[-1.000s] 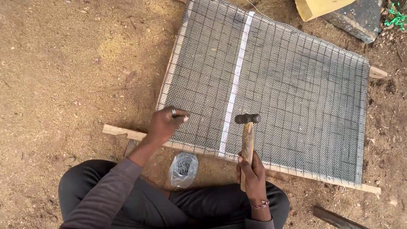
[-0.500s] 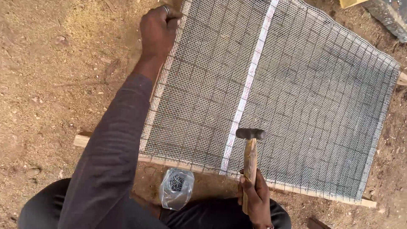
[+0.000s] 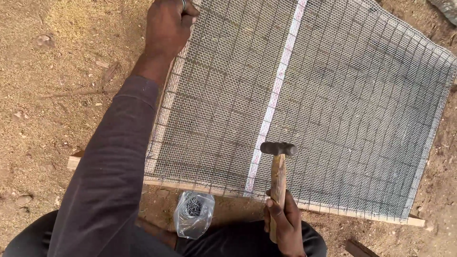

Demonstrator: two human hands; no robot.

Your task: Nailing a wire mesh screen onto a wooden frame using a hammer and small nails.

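Mesh [image 3: 304, 100] lies stretched over the wooden frame [image 3: 190, 184] on the dirt in front of me, with 1 pale batten [image 3: 273, 102] running under it from the near rail toward the far edge. My left hand [image 3: 167, 26] is reached out along the left rail, fingers curled tight against the mesh edge there; whether they pinch a nail I cannot tell. My right hand [image 3: 284, 223] is wrapped firmly round the lower end of the hammer [image 3: 277, 176]. Its handle runs near to far, head at the far end, resting over the mesh beside the batten, just past the near rail. Judging by how flat the mesh sits, it seems laid in place, but I cannot make out driven nails. Plenty remain in the clear bag of nails [image 3: 193, 213] by my knee.
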